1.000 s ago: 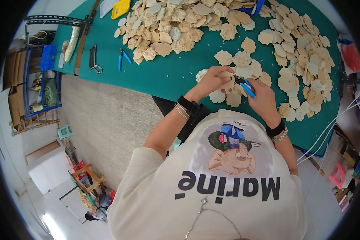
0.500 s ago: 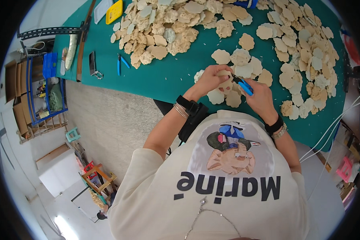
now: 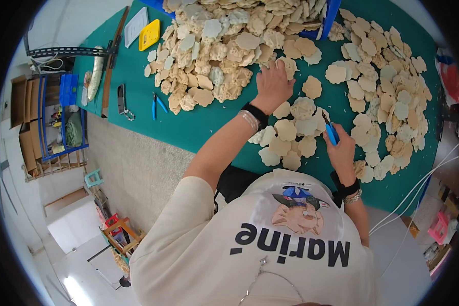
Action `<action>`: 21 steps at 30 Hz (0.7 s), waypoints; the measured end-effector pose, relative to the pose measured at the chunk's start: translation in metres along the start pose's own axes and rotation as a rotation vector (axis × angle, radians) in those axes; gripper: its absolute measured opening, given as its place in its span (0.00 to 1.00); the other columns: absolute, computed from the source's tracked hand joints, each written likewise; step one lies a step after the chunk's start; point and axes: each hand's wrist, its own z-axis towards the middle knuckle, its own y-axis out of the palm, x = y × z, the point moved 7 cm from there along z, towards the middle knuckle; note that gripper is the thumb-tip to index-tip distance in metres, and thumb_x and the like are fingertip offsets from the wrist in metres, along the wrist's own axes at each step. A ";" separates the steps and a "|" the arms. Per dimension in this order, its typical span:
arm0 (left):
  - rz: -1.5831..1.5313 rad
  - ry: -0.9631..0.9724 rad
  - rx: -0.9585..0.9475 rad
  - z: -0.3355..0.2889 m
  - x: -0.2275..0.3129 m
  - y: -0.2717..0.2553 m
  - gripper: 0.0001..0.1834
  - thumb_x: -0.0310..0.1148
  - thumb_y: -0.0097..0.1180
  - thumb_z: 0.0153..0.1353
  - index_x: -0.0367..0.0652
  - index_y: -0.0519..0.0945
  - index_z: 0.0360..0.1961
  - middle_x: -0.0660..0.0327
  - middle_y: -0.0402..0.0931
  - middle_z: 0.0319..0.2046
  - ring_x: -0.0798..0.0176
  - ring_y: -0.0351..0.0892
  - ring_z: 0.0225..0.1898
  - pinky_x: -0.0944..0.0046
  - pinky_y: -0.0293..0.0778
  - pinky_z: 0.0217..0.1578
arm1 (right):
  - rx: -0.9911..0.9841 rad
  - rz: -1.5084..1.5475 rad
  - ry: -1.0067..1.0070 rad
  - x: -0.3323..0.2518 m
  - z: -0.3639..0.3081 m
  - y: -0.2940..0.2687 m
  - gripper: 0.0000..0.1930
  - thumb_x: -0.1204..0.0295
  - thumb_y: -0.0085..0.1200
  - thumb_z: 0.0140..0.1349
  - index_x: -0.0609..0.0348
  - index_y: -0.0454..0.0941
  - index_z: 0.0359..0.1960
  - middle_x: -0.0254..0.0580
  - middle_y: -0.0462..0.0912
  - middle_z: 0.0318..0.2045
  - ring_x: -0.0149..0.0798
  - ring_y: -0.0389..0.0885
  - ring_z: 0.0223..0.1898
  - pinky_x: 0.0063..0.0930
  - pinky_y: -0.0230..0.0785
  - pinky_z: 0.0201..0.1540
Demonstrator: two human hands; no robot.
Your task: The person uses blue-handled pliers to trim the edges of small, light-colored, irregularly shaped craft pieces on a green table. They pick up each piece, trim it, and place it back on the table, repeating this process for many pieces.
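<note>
My left hand reaches palm down to the near edge of a large heap of beige, wavy-edged pieces. Its fingers are stretched out and touch a beige piece there. In my right hand is a pair of blue-handled cutting pliers, jaws pointing away from me. Under and beside the pliers lies a small group of flat beige and pale pieces. Between that group and the heap, a single beige piece lies apart.
A second heap of pieces spreads along the right side of the green table. A blue bin stands behind the large heap. On the left lie other blue pliers, a phone and a yellow tray.
My left hand has left the piece held at the pliers and moved away from me to the large heap. My right hand has drawn to the right, still holding the pliers.
</note>
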 end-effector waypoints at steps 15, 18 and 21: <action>-1.325 -0.320 -0.419 -0.030 -0.059 0.016 0.07 0.32 0.52 0.63 0.42 0.76 0.40 0.60 0.84 0.34 0.74 0.69 0.27 0.72 0.66 0.29 | 0.014 0.019 -0.149 -0.019 0.001 0.010 0.14 0.72 0.62 0.57 0.60 0.78 0.45 0.53 0.81 0.27 0.53 0.81 0.26 0.38 0.72 0.30; -1.112 -0.268 -0.262 -0.050 -0.066 0.022 0.06 0.31 0.56 0.62 0.41 0.77 0.38 0.60 0.83 0.36 0.70 0.74 0.30 0.67 0.70 0.30 | -0.010 0.034 -0.169 -0.026 -0.003 0.017 0.15 0.70 0.62 0.58 0.59 0.77 0.46 0.53 0.80 0.26 0.51 0.80 0.25 0.38 0.71 0.30; -0.742 -0.147 -0.064 -0.051 -0.059 0.018 0.07 0.30 0.58 0.60 0.40 0.77 0.37 0.56 0.83 0.36 0.63 0.78 0.33 0.61 0.73 0.31 | -0.003 0.039 -0.174 -0.027 -0.011 0.018 0.15 0.70 0.62 0.59 0.59 0.77 0.46 0.52 0.80 0.26 0.51 0.80 0.25 0.39 0.71 0.29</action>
